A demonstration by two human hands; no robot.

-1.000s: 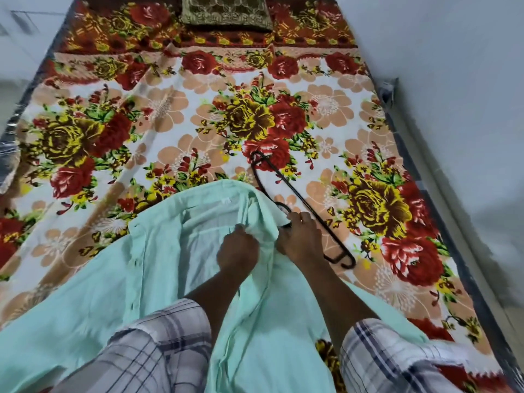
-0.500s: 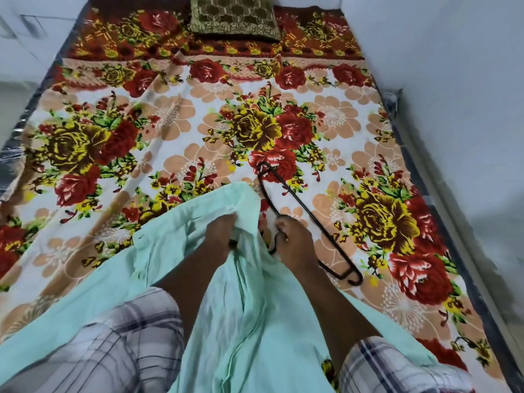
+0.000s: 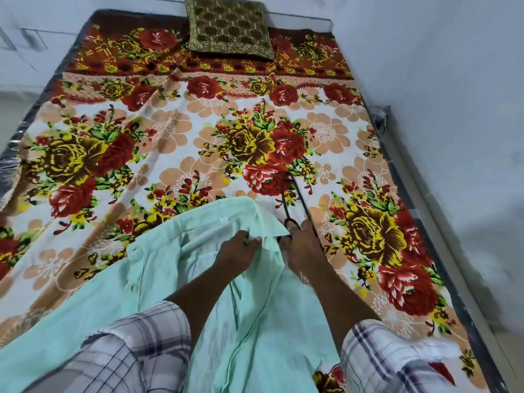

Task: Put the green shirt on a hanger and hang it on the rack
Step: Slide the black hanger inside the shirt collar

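1. On the floral bedsheet (image 3: 170,137), at its near end: green shirt (image 3: 158,265), spread open, collar end away from the camera, lower part passing under both forearms and off the bottom edge.
2. Left hand (image 3: 236,251): pinches the shirt's collar edge, fingers curled into the cloth.
3. Right hand (image 3: 302,245): clenched round the near end of a dark wire hanger (image 3: 285,202), just beside the left hand, with the collar tip between the two.
4. Hanger: mostly outside the shirt, two thin bars running away from the right hand across the sheet toward a red rose print. Near end hidden by fingers and collar, so cannot tell whether any of it sits inside the shirt.
5. Just inside the collar, a little beyond the left hand: small white label (image 3: 224,221).
6. At the bottom, one on each arm: plaid sleeves (image 3: 136,350), blurred.
7. At the far end of the bed: brown and gold patterned cushion (image 3: 229,26), propped against the pale wall (image 3: 453,80), well apart from shirt and hanger.
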